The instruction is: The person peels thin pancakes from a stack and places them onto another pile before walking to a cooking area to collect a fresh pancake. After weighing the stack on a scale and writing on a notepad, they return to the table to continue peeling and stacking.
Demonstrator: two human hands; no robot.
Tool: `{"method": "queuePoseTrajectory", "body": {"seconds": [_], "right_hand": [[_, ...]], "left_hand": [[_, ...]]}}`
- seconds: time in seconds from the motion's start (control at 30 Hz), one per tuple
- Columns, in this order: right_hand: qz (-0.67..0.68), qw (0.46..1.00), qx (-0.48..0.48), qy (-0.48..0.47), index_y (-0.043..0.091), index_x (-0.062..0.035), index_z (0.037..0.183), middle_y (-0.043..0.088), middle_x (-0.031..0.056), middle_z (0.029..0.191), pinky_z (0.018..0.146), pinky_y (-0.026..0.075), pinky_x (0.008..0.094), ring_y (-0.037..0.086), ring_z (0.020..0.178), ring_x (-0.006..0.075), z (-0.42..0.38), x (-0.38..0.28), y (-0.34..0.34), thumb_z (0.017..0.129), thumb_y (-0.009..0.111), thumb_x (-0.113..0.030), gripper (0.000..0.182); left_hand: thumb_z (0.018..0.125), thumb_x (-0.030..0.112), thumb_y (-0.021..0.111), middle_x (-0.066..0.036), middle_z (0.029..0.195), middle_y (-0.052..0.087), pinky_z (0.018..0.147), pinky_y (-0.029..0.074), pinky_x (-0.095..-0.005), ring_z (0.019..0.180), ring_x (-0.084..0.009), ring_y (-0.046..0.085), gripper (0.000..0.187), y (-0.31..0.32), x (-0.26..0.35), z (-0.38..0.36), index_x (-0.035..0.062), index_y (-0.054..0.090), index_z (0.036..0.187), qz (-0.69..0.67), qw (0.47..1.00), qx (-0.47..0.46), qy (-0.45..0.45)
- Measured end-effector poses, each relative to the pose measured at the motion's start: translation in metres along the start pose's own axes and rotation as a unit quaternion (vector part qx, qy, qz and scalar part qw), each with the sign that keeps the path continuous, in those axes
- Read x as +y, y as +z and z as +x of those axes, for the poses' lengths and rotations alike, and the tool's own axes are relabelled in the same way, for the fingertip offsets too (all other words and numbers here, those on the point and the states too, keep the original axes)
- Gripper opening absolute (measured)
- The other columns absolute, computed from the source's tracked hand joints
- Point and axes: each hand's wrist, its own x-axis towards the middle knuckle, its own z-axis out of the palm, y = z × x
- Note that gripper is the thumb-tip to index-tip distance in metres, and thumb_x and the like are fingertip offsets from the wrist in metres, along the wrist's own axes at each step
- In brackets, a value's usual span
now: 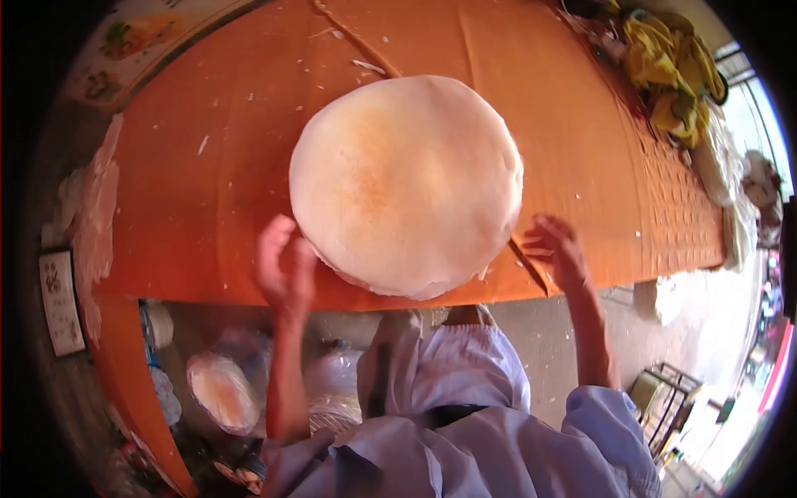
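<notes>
A large round pale flatbread lies on the orange-covered table, browned in a patch left of its middle. Its lower edge looks layered, like thin sheets stacked together. My left hand is beside the lower left rim, slightly blurred, thumb and fingers apart with nothing in them. On the other side, my right hand hovers just off the lower right rim, fingers loosely curved, apart and holding nothing. Between that hand and the bread, a dark narrow strip runs toward the table's near edge.
White scraps are scattered over the cover. A yellow cloth heap sits at the far right, above white bags. Below the table, at left, is a plastic-wrapped round bundle. A metal-framed rack stands at lower right.
</notes>
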Motion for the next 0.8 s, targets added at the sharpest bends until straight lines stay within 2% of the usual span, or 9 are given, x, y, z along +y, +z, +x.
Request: {"method": "queuePoseTrajectory", "body": {"seconds": [0.03,0.1,0.17,0.23,0.37,0.47,0.6,0.7,0.8], "right_hand": [[0.057,0.996,-0.039,0.063,0.049,0.0032,0.126,0.065,0.0110,0.097,0.072,0.054,0.0295,0.065,0.081,0.0189,-0.016,0.011,0.006,0.088,0.065,-0.032,0.055],[0.083,0.993,-0.066,0.049,0.051,0.0025,0.122,0.064,0.0102,0.095,0.071,0.056,0.0303,0.067,0.081,0.0196,-0.041,0.024,0.032,0.090,0.063,-0.031,0.048],[0.177,0.982,-0.038,0.049,0.053,-0.0003,0.114,0.064,0.0092,0.094,0.073,0.056,0.0308,0.067,0.083,0.0197,-0.048,0.028,0.049,0.093,0.059,-0.027,0.034],[0.239,0.970,-0.007,0.038,0.054,-0.0022,0.112,0.064,0.0085,0.094,0.073,0.056,0.0301,0.067,0.082,0.0195,-0.047,0.037,0.057,0.095,0.056,-0.024,0.028],[0.338,0.938,-0.057,0.044,0.054,-0.0056,0.108,0.064,0.0056,0.086,0.069,0.054,0.0260,0.066,0.076,0.0152,-0.048,0.027,0.066,0.096,0.053,-0.020,0.019],[0.345,0.931,-0.111,0.030,0.054,-0.0058,0.105,0.063,0.0040,0.083,0.070,0.053,0.0242,0.064,0.073,0.0122,-0.038,0.031,0.070,0.095,0.056,-0.023,0.020],[0.236,0.971,-0.025,-0.018,0.056,-0.0049,0.099,0.060,0.0005,0.080,0.070,0.054,0.0248,0.060,0.073,0.0089,-0.041,0.022,0.085,0.090,0.065,-0.028,0.027],[0.262,0.965,-0.007,-0.024,0.056,-0.0040,0.101,0.061,0.0020,0.083,0.073,0.055,0.0272,0.060,0.074,0.0096,-0.044,0.014,0.094,0.089,0.068,-0.027,0.029],[0.279,0.959,-0.027,-0.038,0.056,-0.0029,0.105,0.063,0.0049,0.089,0.075,0.056,0.0293,0.062,0.078,0.0116,-0.040,0.020,0.095,0.087,0.070,-0.025,0.032]], "left_hand": [[0.083,0.022,0.069,-0.013,0.117,0.057,0.095,0.045,-0.0388,0.112,-0.0275,0.055,0.042,0.013,0.012,-0.009,-0.0015,0.056,0.117,0.055,0.994,-0.052,0.077],[0.074,0.021,0.076,-0.016,0.116,0.057,0.093,0.046,-0.0429,0.110,-0.0329,0.055,0.046,0.042,0.022,-0.023,-0.0011,0.059,0.110,0.148,0.946,-0.150,0.248],[0.069,0.018,0.078,-0.019,0.115,0.056,0.092,0.046,-0.0451,0.107,-0.0377,0.055,0.049,0.071,0.031,-0.032,-0.0001,0.060,0.111,0.145,0.930,-0.205,0.270],[0.068,0.018,0.078,-0.018,0.116,0.056,0.091,0.046,-0.0448,0.107,-0.0373,0.055,0.048,0.089,0.033,-0.033,0.0008,0.060,0.110,0.168,0.920,-0.232,0.268],[0.068,0.016,0.078,-0.018,0.112,0.058,0.089,0.047,-0.0434,0.104,-0.0363,0.057,0.048,0.098,0.018,-0.025,0.0013,0.061,0.110,0.152,0.915,-0.260,0.269],[0.067,0.013,0.076,-0.018,0.108,0.060,0.087,0.048,-0.0418,0.100,-0.0355,0.058,0.048,0.092,0.020,-0.014,0.0010,0.061,0.111,0.099,0.936,-0.283,0.182],[0.070,0.008,0.069,-0.018,0.105,0.061,0.085,0.049,-0.0411,0.098,-0.0355,0.059,0.042,0.095,0.028,-0.004,-0.0009,0.060,0.110,0.110,0.918,-0.301,0.234],[0.073,0.006,0.065,-0.019,0.103,0.062,0.083,0.049,-0.0415,0.095,-0.0356,0.060,0.039,0.100,0.032,-0.003,-0.0023,0.060,0.110,0.123,0.913,-0.278,0.273],[0.075,0.006,0.063,-0.018,0.097,0.063,0.080,0.050,-0.0403,0.090,-0.0341,0.062,0.036,0.107,0.030,-0.002,-0.0030,0.061,0.109,0.115,0.920,-0.269,0.261]]}}
